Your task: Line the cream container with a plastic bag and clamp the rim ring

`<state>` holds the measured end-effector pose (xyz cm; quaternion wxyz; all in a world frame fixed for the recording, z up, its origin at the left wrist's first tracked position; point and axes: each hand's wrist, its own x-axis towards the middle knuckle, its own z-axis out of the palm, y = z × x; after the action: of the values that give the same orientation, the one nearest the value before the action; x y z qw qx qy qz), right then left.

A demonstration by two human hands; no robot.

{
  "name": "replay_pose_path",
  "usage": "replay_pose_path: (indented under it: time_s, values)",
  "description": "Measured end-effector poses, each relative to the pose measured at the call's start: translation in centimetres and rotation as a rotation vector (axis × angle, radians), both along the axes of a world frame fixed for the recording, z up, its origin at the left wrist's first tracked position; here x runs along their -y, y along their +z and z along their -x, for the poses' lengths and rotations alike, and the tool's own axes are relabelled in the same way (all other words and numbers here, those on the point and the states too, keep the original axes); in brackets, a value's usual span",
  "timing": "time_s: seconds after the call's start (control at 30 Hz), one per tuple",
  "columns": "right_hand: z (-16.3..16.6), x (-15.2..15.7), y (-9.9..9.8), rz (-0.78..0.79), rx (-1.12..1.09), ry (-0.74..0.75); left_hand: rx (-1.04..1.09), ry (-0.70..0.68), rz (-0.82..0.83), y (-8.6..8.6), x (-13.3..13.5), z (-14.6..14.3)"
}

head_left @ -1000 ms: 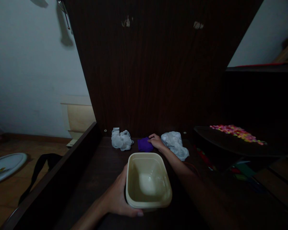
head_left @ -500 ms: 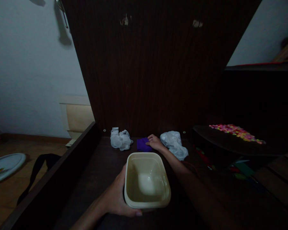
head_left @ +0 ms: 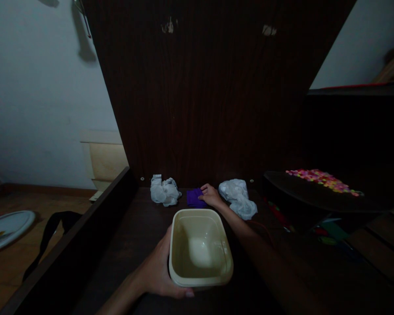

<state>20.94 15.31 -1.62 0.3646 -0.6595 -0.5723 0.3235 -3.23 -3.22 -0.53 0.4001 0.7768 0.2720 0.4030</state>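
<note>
My left hand [head_left: 159, 269] is closed around the left wall of an empty cream plastic container [head_left: 200, 245], its thumb lying along the near side. The container's open top faces me. Farther back, my right hand [head_left: 211, 195] has its fingers and thumb on the right edge of a folded purple cloth [head_left: 193, 198], which lies on the dark wooden surface [head_left: 144, 223]. To the cloth's left is a crumpled white plastic bag [head_left: 165, 191]. Another white plastic bag [head_left: 238, 197] rests just right of my right hand.
A tall dark wooden panel [head_left: 200, 96] rises behind the bags. Along the left runs a raised wooden edge [head_left: 75, 236]. Colourful small pieces [head_left: 323, 180] cover part of a curved dark shelf [head_left: 292, 197] at right. On the floor at left lies a white oval object [head_left: 9, 229].
Almost nothing differs. The view has shifted very slightly, while both hands keep their places on the container and the purple cloth.
</note>
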Motion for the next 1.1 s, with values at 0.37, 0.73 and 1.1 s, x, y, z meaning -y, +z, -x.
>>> replay_pose_path:
  time_s: [0.37, 0.73, 1.1]
  values:
    - [0.1, -0.1, 0.9, 0.076, -0.220, -0.071, 0.015, -0.012, -0.016, -0.1, -0.2, -0.1]
    - [0.4, 1.2, 3.8, 0.208, -0.594, 0.040, 0.016, 0.037, -0.074, -0.2, -0.4, 0.3]
    - [-1.8, 4.9, 6.8, 0.032, -0.786, 0.109, -0.005, 0.135, -0.320, 1.6, -2.2, 0.8]
